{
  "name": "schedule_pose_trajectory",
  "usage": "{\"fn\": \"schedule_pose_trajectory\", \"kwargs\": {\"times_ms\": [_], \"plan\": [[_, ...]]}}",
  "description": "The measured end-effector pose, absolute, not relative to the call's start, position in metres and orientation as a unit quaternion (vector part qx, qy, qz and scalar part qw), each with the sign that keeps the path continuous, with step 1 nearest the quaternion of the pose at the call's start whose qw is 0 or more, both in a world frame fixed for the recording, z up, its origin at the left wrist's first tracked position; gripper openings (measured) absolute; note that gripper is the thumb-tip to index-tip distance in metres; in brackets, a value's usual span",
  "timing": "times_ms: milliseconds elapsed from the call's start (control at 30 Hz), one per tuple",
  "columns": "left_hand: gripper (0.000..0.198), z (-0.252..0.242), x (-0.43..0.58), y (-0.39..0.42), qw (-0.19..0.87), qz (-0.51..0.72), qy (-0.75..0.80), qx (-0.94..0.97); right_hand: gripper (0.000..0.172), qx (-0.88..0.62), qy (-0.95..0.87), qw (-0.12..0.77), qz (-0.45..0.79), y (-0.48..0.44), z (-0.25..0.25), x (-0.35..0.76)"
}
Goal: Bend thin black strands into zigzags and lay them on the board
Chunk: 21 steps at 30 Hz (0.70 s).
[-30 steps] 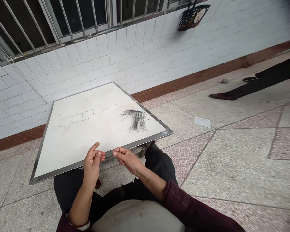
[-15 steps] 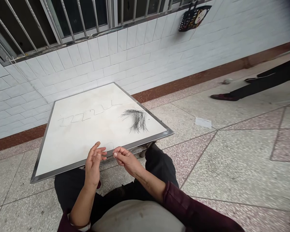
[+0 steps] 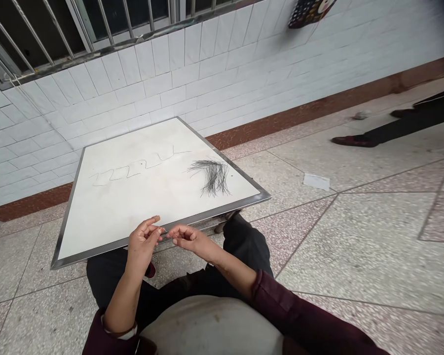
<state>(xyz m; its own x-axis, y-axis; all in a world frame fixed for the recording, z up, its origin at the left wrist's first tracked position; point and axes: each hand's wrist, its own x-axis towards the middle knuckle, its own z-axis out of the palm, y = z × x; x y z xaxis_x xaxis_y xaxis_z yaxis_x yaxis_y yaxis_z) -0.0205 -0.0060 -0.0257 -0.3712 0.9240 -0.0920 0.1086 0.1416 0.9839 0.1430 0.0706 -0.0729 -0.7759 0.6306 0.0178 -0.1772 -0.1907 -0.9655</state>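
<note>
Tbl top (image 3: 133, 197) smooth, matt; rim (image 3: 222, 209) metal, w/ sheen.

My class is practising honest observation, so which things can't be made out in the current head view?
All in the head view:
- Whether the left hand or right hand pinches a strand: too fine to tell.
- Number of strands in the dark pile: they overlap.
- Hanging dark container: upper part cut off by the top edge.
- Body above the bystander's legs: beyond the right edge.
</note>
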Motion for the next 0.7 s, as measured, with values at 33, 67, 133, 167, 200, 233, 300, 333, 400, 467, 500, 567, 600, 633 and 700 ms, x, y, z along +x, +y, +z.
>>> {"fn": "schedule_pose_trajectory", "kwargs": {"times_ms": [33, 67, 133, 167, 200, 233, 300, 333, 400, 467, 500, 567, 600, 633, 700], "plan": [[0.043, -0.026, -0.020, -0.005, 0.390, 0.519, 0.648, 0.399, 0.026, -0.196, -0.582, 0.268, 0.742, 0.071, -0.074, 0.143], [0.043, -0.026, -0.020, -0.005, 0.386, 0.518, 0.650, 0.400, 0.026, -0.196, -0.589, 0.266, 0.738, 0.071, -0.075, 0.143], [0.042, -0.027, -0.020, -0.003, 0.373, 0.515, 0.655, 0.407, 0.025, -0.199, -0.602, 0.264, 0.727, 0.071, -0.078, 0.142], [0.042, -0.027, -0.021, -0.003, 0.364, 0.512, 0.659, 0.413, 0.024, -0.201, -0.609, 0.264, 0.720, 0.070, -0.079, 0.141], [0.041, -0.028, -0.021, -0.003, 0.353, 0.508, 0.663, 0.421, 0.024, -0.205, -0.617, 0.264, 0.712, 0.070, -0.080, 0.140], [0.041, -0.029, -0.021, -0.003, 0.338, 0.501, 0.670, 0.431, 0.022, -0.210, -0.624, 0.266, 0.704, 0.069, -0.081, 0.139], [0.041, -0.031, -0.021, -0.003, 0.297, 0.483, 0.689, 0.451, 0.020, -0.223, -0.633, 0.271, 0.690, 0.068, -0.081, 0.138], [0.041, -0.032, -0.020, -0.003, 0.276, 0.474, 0.699, 0.460, 0.019, -0.230, -0.634, 0.275, 0.686, 0.067, -0.081, 0.137], [0.042, -0.033, -0.019, -0.003, 0.244, 0.460, 0.712, 0.470, 0.017, -0.242, -0.629, 0.281, 0.683, 0.067, -0.081, 0.135], [0.044, -0.033, -0.018, -0.003, 0.240, 0.462, 0.713, 0.470, 0.017, -0.252, -0.622, 0.287, 0.684, 0.066, -0.082, 0.134], [0.044, -0.034, -0.018, -0.002, 0.244, 0.466, 0.711, 0.467, 0.017, -0.256, -0.619, 0.290, 0.684, 0.066, -0.083, 0.133], [0.044, -0.034, -0.018, -0.002, 0.246, 0.472, 0.708, 0.464, 0.018, -0.260, -0.614, 0.294, 0.685, 0.066, -0.086, 0.130], [0.044, -0.034, -0.018, -0.002, 0.241, 0.473, 0.708, 0.466, 0.019, -0.261, -0.611, 0.296, 0.686, 0.065, -0.087, 0.129], [0.043, -0.035, -0.018, -0.002, 0.230, 0.472, 0.709, 0.471, 0.020, -0.261, -0.608, 0.300, 0.687, 0.065, -0.088, 0.128], [0.040, -0.036, -0.018, -0.002, 0.211, 0.471, 0.706, 0.484, 0.022, -0.261, -0.601, 0.304, 0.692, 0.064, -0.088, 0.127]]}}
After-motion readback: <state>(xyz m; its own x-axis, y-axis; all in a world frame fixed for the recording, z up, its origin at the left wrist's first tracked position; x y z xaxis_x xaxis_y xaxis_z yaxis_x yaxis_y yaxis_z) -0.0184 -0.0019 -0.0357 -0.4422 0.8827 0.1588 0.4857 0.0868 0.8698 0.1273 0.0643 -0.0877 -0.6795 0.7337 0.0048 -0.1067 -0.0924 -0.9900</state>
